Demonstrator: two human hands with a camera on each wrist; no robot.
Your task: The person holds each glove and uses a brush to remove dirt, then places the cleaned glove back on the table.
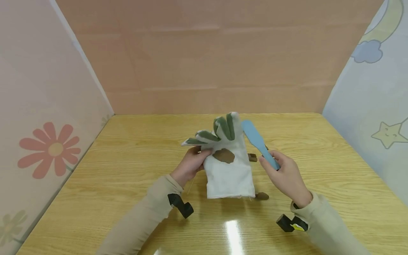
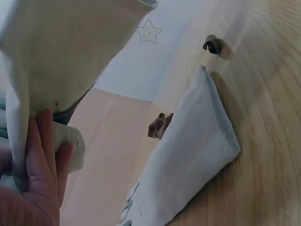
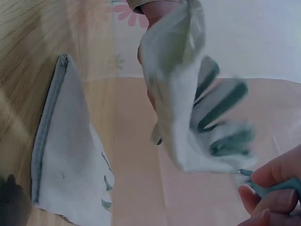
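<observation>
My left hand (image 1: 191,163) (image 2: 40,174) grips a white work glove (image 1: 229,177) (image 2: 70,52) (image 3: 174,117) by its side, raised above the table. Green strips line the glove's fingers, which point up and away, and a brown patch (image 1: 224,156) marks its white face. In my right hand (image 1: 288,175) (image 3: 277,197) is a light blue spatula (image 1: 255,136), held by its handle. Its blade tip is close beside the glove's edge; contact cannot be told. A second white glove (image 2: 183,155) (image 3: 66,146) lies on the table, covered in the head view by the raised one.
Brown lumps lie on the wooden table (image 1: 127,177): one curled piece (image 1: 252,157) behind the raised glove and another (image 1: 262,196) by its cuff. An orange-brown wall (image 1: 207,60) backs the table, with printed panels at both sides.
</observation>
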